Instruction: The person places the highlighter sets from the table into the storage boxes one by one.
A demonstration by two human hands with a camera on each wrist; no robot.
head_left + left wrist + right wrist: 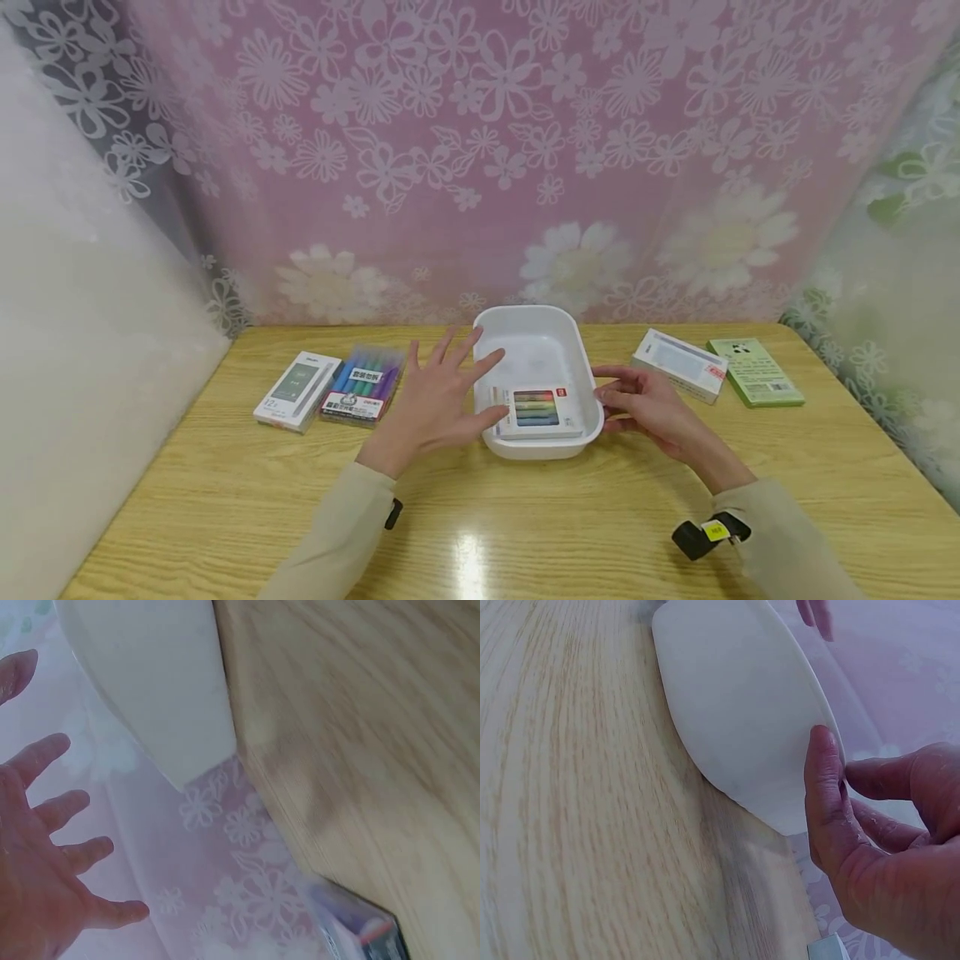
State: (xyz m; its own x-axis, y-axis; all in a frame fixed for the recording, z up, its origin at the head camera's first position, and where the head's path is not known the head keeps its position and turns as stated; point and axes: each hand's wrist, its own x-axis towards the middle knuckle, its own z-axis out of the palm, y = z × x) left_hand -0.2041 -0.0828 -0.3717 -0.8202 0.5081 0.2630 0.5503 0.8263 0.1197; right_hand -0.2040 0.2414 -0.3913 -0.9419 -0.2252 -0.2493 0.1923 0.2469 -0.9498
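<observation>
A white rectangular tray (534, 350) stands on the table, with a flat box (542, 412) showing coloured stripes lying in its near end. At the tray's right side, my right hand (660, 410) touches the rim; in the right wrist view the thumb and fingers of that hand (889, 847) pinch the edge of the tray (739, 697). My left hand (442, 396) is spread over the tray's left edge, fingers apart and holding nothing. The left wrist view shows the same hand (37, 862) beside the tray's outer wall (154, 682), with a gap between them.
On the left lie a white and grey box (298, 392) and a pack of coloured pens (363, 385). To the right are a white box (680, 365) and a green pack (755, 372). A floral curtain (480, 167) hangs behind the wooden table (525, 525).
</observation>
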